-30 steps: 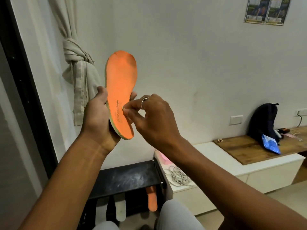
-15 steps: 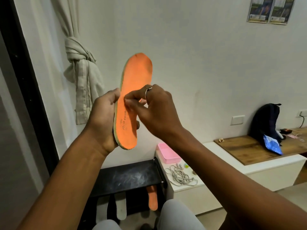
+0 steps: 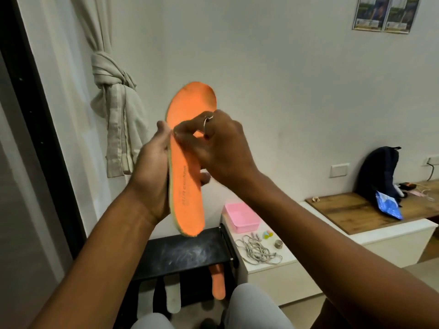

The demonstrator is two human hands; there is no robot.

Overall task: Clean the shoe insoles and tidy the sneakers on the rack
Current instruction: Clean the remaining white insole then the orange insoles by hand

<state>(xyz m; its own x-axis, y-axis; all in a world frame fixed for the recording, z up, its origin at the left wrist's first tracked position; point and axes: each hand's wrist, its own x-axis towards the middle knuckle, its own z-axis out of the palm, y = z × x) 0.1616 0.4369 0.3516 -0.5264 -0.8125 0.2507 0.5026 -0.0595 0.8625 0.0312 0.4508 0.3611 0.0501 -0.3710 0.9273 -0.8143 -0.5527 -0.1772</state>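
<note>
**Head view.** The left hand (image 3: 152, 172) holds the orange insole (image 3: 187, 186) upright in mid-air above the black shoe rack (image 3: 180, 255), toe up. Its thumb lies along the left edge and its fingers curl behind, one tip showing at the right edge. The right hand (image 3: 221, 148), with a ring (image 3: 207, 118) on it, has thumb and forefinger pinched together at the insole's left edge, about mid-length.

Over the last second this pinch has climbed from the printed heel area to the middle of the insole, and the insole has turned slightly. This suggests lint-picking that proceeds heel to toe, with the forefoot yet to be covered. Whether the fingertips (image 3: 178, 131) hold any debris is too small to tell.

Below the rack top hang a second orange insole (image 3: 218, 283) and a pale one (image 3: 173, 300), probably still awaiting cleaning. No sneakers are visible.

To the right, the white bench (image 3: 273, 269) carries a pink tray (image 3: 242, 218) and loose laces (image 3: 257, 251). Farther right stand a dark backpack (image 3: 377, 172) and a blue packet (image 3: 389, 205). A knotted curtain (image 3: 111, 74) hangs at the left. Nothing obstructs either hand.
</note>
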